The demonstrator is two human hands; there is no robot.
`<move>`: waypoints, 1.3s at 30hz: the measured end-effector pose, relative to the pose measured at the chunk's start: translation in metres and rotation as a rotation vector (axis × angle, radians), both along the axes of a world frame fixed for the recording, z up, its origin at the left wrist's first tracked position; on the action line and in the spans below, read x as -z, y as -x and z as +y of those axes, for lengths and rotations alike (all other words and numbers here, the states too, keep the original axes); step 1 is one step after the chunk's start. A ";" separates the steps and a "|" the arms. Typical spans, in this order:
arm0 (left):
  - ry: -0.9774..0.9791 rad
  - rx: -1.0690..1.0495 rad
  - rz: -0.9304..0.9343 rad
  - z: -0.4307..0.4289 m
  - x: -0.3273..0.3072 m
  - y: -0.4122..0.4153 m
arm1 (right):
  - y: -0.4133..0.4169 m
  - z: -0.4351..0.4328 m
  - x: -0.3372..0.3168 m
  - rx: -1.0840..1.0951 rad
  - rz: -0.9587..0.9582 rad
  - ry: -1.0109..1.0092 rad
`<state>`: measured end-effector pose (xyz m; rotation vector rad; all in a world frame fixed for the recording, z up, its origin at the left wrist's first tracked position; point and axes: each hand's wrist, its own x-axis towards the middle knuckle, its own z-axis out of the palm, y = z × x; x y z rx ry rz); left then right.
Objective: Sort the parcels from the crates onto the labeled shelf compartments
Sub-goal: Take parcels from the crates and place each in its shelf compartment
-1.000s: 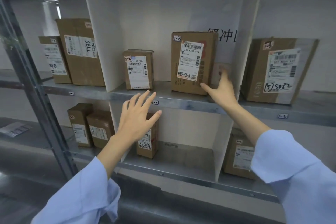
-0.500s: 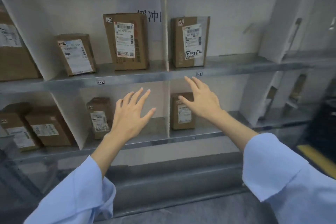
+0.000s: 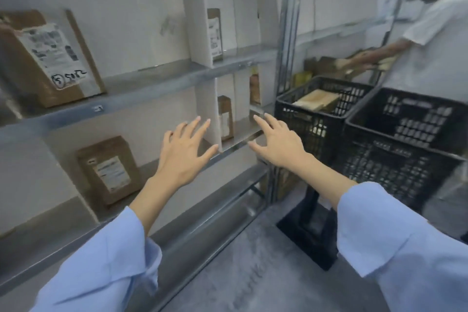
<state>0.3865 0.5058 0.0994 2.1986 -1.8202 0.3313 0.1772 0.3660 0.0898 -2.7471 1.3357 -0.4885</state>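
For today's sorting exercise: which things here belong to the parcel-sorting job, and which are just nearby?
Job: near crate, far crate with its parcel, shelf, upper parcel, lower parcel, left hand, right hand.
Nearby: second person, floor.

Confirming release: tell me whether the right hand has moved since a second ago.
Yes. The right hand has dropped from the upper shelf, left of the 5082 parcel, to below and right of it.
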 end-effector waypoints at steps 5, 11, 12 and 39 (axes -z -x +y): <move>0.016 0.123 -0.003 -0.123 0.008 0.087 | 0.099 -0.086 0.006 0.160 0.048 -0.036; -0.008 0.223 0.032 -0.246 0.020 0.180 | 0.192 -0.172 0.008 0.248 0.017 -0.089; -0.011 0.236 0.032 -0.262 0.022 0.190 | 0.202 -0.184 0.008 0.256 -0.001 -0.099; -0.183 0.382 0.100 -0.614 0.095 0.094 | 0.116 -0.493 0.096 0.185 -0.238 -0.455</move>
